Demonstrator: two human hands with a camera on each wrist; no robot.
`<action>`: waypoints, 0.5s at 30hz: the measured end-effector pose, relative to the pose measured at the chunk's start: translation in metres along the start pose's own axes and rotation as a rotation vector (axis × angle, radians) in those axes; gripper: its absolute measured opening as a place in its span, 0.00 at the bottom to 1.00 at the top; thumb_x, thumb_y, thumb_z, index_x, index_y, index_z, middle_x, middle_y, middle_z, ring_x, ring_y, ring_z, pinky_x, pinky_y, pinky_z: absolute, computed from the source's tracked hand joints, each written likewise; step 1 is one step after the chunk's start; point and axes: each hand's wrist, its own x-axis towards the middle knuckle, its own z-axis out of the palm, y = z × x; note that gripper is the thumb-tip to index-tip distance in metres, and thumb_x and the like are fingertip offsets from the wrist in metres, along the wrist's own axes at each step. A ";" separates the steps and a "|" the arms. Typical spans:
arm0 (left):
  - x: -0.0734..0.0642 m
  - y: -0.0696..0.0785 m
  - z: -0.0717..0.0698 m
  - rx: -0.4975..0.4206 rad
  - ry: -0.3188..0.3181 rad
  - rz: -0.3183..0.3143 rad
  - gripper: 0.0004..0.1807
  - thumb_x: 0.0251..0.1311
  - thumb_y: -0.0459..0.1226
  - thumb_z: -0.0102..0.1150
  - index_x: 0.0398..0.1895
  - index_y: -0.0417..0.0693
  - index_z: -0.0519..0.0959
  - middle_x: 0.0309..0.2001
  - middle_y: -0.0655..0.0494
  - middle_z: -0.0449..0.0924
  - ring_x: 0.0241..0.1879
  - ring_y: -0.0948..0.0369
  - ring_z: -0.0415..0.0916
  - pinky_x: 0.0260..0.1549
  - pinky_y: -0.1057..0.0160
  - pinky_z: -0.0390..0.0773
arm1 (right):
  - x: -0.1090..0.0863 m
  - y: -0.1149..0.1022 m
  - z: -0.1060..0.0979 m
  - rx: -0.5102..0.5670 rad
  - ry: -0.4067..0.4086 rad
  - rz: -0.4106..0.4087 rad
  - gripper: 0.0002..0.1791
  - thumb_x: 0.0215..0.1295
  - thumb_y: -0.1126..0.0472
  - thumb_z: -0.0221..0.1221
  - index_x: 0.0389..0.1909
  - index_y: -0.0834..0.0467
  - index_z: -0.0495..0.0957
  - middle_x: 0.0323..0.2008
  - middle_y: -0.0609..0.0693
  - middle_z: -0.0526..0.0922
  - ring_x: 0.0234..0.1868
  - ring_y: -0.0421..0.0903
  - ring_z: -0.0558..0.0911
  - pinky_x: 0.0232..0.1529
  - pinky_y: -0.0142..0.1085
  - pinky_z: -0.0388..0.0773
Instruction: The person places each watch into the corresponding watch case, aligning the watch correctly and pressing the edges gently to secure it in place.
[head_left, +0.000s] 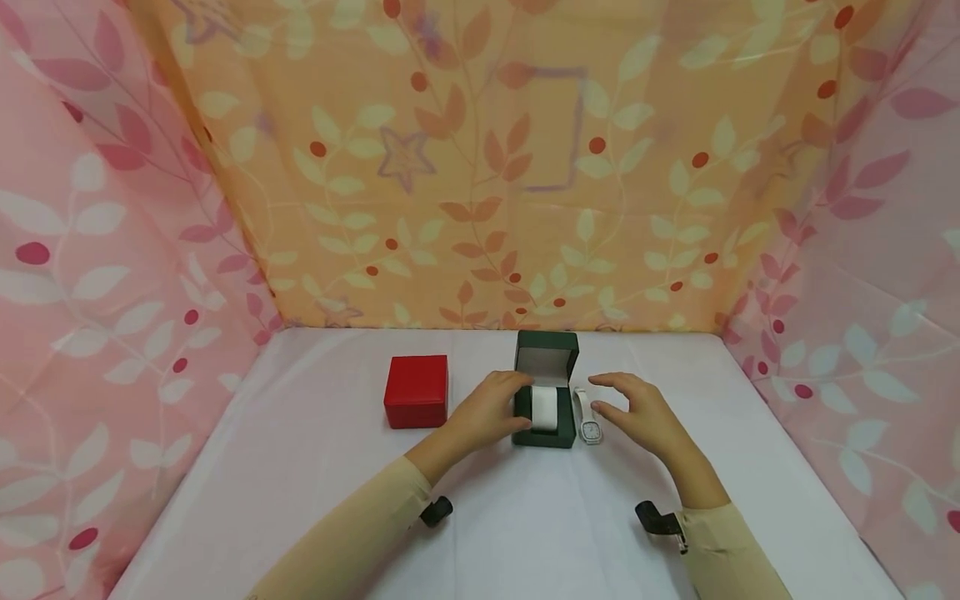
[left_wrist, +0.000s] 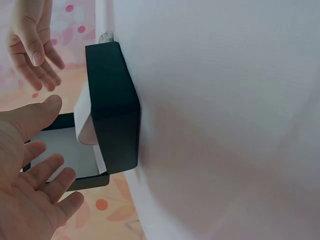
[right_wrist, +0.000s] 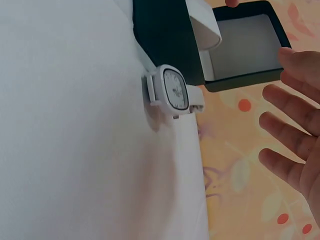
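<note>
A dark green watch box (head_left: 544, 439) stands with its lid up on the white table, a white cushion (head_left: 544, 408) inside it. Just right of the box lies a white wristwatch (head_left: 590, 428), its squarish dial facing up; the right wrist view shows the watch (right_wrist: 175, 90) close beside the box wall. My left hand (head_left: 487, 408) is at the left side of the box with fingers spread and relaxed, holding nothing, as the left wrist view of that hand (left_wrist: 35, 175) shows. My right hand (head_left: 637, 410) hovers right of the watch, its fingers (right_wrist: 287, 127) apart and without anything between them.
A closed red box (head_left: 416, 392) sits on the table (head_left: 322, 500) left of the green box. Patterned cloth walls, orange at the back (head_left: 480, 167) and pink at the sides, enclose the table. Each sleeve carries a small black camera (head_left: 658, 518) at the wrist.
</note>
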 end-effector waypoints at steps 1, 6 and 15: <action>0.002 0.000 0.001 0.002 0.000 -0.004 0.37 0.58 0.45 0.76 0.70 0.51 0.73 0.67 0.56 0.76 0.67 0.56 0.69 0.66 0.57 0.74 | 0.001 0.002 0.000 -0.001 -0.006 0.009 0.24 0.66 0.55 0.70 0.62 0.55 0.80 0.61 0.54 0.82 0.65 0.59 0.77 0.65 0.60 0.73; 0.008 -0.002 0.006 -0.005 -0.024 -0.021 0.37 0.58 0.45 0.75 0.71 0.52 0.72 0.67 0.56 0.75 0.68 0.56 0.69 0.66 0.58 0.74 | 0.001 0.011 0.001 0.016 -0.022 0.048 0.24 0.65 0.57 0.70 0.61 0.57 0.81 0.60 0.56 0.83 0.65 0.60 0.77 0.66 0.61 0.71; 0.015 -0.006 0.015 -0.006 -0.048 -0.048 0.40 0.58 0.45 0.75 0.73 0.49 0.69 0.69 0.54 0.74 0.69 0.56 0.68 0.68 0.57 0.71 | -0.001 0.031 0.012 0.042 -0.040 0.094 0.23 0.65 0.58 0.70 0.59 0.59 0.82 0.59 0.57 0.83 0.65 0.62 0.77 0.67 0.61 0.69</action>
